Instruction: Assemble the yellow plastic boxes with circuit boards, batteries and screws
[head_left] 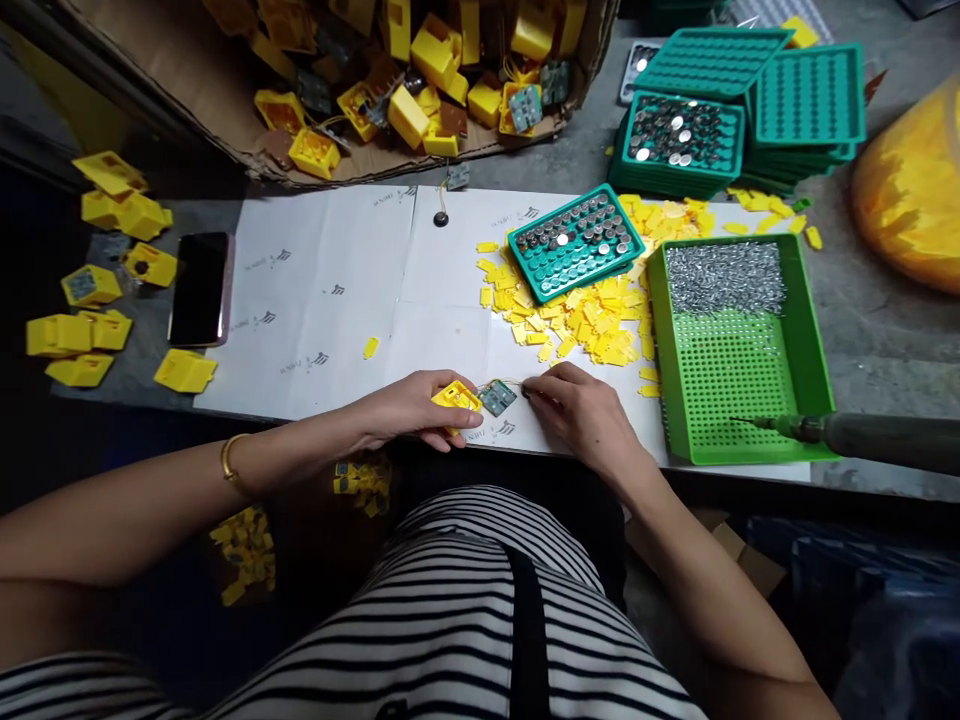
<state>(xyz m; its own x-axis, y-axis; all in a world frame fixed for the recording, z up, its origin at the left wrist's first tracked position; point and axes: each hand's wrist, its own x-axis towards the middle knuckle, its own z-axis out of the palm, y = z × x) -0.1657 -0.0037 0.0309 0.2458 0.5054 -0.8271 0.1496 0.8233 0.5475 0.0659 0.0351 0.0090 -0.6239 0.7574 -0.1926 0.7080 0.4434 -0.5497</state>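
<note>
My left hand (409, 408) grips a small yellow plastic housing (455, 397) at the near edge of the white paper sheet (337, 300). A small green circuit board (498, 397) lies just right of the housing, joined to it by thin wires. My right hand (581, 412) has its fingertips pinched at the wire end beside the board. What sits between those fingertips is too small to tell.
A pile of small yellow plastic pieces (585, 320) lies behind my right hand. A teal tray of button cells (575, 241), a green tray of screws (739, 345), an electric screwdriver (862, 436), stacked teal trays (750, 110), a phone (201, 288) and a cardboard box of yellow housings (390, 90) surround the sheet.
</note>
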